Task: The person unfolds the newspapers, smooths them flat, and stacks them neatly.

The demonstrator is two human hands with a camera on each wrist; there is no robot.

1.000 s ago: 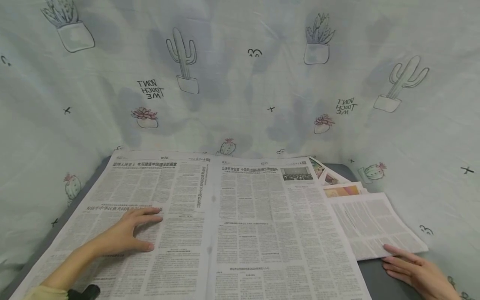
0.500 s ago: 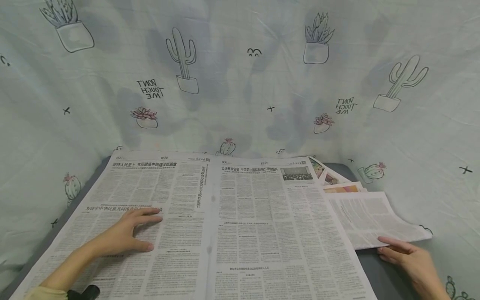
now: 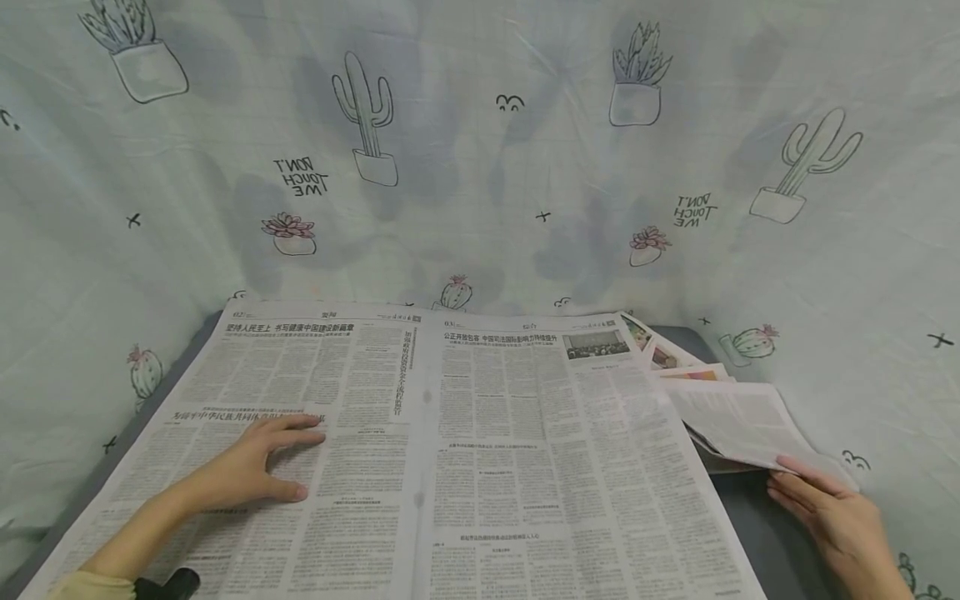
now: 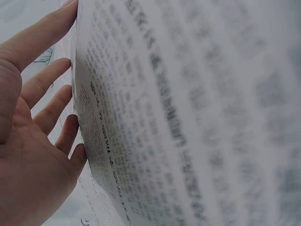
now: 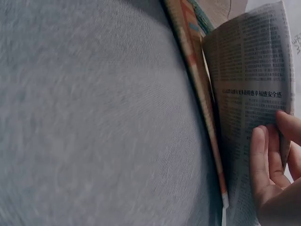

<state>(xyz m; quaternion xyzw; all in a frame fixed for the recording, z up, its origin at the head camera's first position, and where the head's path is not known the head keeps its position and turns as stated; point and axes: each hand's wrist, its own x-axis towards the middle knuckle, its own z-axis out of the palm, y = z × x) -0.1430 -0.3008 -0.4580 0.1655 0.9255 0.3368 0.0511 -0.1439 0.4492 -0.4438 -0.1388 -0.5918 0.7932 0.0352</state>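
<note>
A large newspaper lies spread open across most of the table, its centre fold just left of the middle. My left hand rests on its left page with the fingers extended; in the left wrist view the fingertips touch the printed sheet. At the far right my right hand pinches the near edge of a folded newspaper, thumb above and fingers below. That edge is lifted off the things beneath it. The right wrist view shows the printed underside against the fingers of my right hand.
Several colourful printed papers lie behind the folded newspaper, partly under the spread one. The grey tabletop shows at the right front. A cactus-patterned curtain closes off the back and both sides.
My right hand has gone from touching the folded newspaper's edge to pinching and raising it, and the paper now bends upward. The left hand has stayed in place.
</note>
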